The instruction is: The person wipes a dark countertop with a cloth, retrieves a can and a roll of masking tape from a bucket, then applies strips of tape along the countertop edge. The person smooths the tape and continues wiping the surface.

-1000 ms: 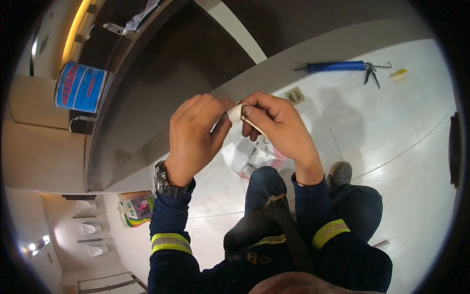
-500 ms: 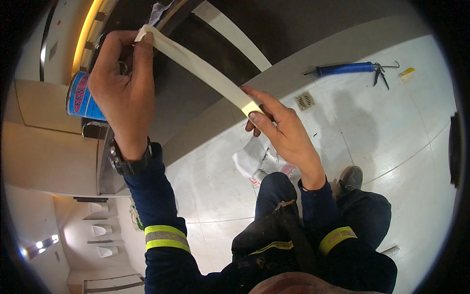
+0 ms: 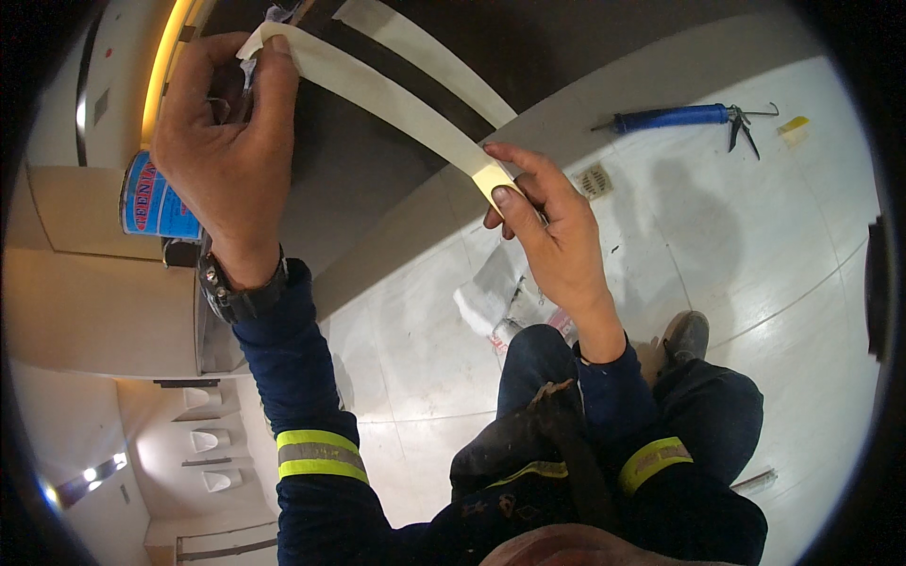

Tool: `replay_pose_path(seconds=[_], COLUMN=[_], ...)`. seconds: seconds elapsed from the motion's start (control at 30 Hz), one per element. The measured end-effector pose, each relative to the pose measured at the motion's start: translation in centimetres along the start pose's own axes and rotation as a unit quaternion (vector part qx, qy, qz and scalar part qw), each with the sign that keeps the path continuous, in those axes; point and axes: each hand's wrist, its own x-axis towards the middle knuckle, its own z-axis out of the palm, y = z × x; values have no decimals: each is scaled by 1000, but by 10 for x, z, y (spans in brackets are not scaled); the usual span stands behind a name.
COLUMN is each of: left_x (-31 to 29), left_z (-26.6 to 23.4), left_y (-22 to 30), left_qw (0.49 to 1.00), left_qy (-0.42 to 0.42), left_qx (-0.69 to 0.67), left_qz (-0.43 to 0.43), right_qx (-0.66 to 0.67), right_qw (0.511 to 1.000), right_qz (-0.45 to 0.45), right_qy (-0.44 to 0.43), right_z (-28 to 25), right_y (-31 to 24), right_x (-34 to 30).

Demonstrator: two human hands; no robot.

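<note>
A long, narrow cream strip (image 3: 396,92) runs between my two hands in front of a dark panel. My left hand (image 3: 231,141), with a black watch on its wrist, pinches the upper left end between thumb and fingers. The lower right end is in my right hand (image 3: 557,222), the thumb pressed on its yellowish face. A second pale strip (image 3: 429,57) lies behind it, against the dark panel (image 3: 566,47). Close by my left hand stands a blue can (image 3: 156,203) with red lettering. Whether the held strip touches the panel I cannot tell.
On the tiled floor lie a blue caulking gun (image 3: 675,118), a yellow scrap (image 3: 795,130) and a crumpled white bag (image 3: 491,292) near my knee. A drain grate (image 3: 594,180) is set in the floor. Urinals (image 3: 208,440) line the wall at the lower left.
My left hand has shifted slightly left and up with its end of the strip. My right hand has moved a little right, and the view has shifted slightly.
</note>
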Motion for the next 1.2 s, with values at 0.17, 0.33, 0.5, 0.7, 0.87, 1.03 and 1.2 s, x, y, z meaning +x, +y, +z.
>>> replay_pose_path(seconds=[0.17,0.33,0.5,0.7,0.87,1.03,1.2], left_x=[-13,-20,-18,-18,-18,-21,-22], left_z=[6,16,23,26,33,32,33], left_y=[14,-1,-13,-25,-18,-25,-25], left_qw=[995,990,984,976,968,965,965], left_qy=[30,32,84,110,112,103,106], left_qx=[72,77,55,78,101,117,112], left_qz=[64,113,148,172,200,210,212], right_qx=[-13,-10,11,-13,-33,-42,-72], right_qw=[999,999,1000,999,998,998,997], right_qz=[42,44,12,-45,-44,-36,-28], right_qy=[4,5,19,14,24,20,-1], right_z=[-2,-2,3,8,2,1,-3], right_y=[-3,4,-3,9,7,9,9], right_x=[-1,-1,-3,-3,-1,1,2])
